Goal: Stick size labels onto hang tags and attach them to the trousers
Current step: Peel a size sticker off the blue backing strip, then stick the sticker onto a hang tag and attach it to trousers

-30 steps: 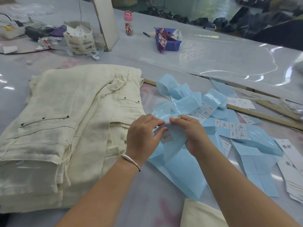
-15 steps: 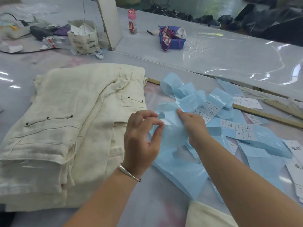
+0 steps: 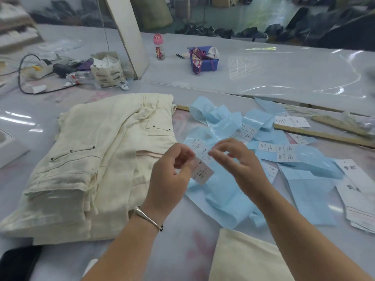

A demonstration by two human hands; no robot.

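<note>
Here, a white size label (image 3: 202, 173) hangs from my left hand (image 3: 171, 175), pinched at its top edge between thumb and fingertips, above the blue backing strips (image 3: 229, 191) on the table (image 3: 263, 67). My right hand (image 3: 237, 161) hovers just beside it, fingers loosely curled, holding nothing. The folded cream trousers (image 3: 97, 159) lie to the left; hang tags (image 3: 359, 195) sit far right.

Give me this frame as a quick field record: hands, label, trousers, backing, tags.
left hand: pinches size label
size label: peeled, held above the table, print visible
right hand: beside label, fingers curled, motion-blurred; grip unclear
trousers: cream, folded stack, left of hands
backing strips: blue, loose pile, some labels left
hang tags: white, far right
</note>
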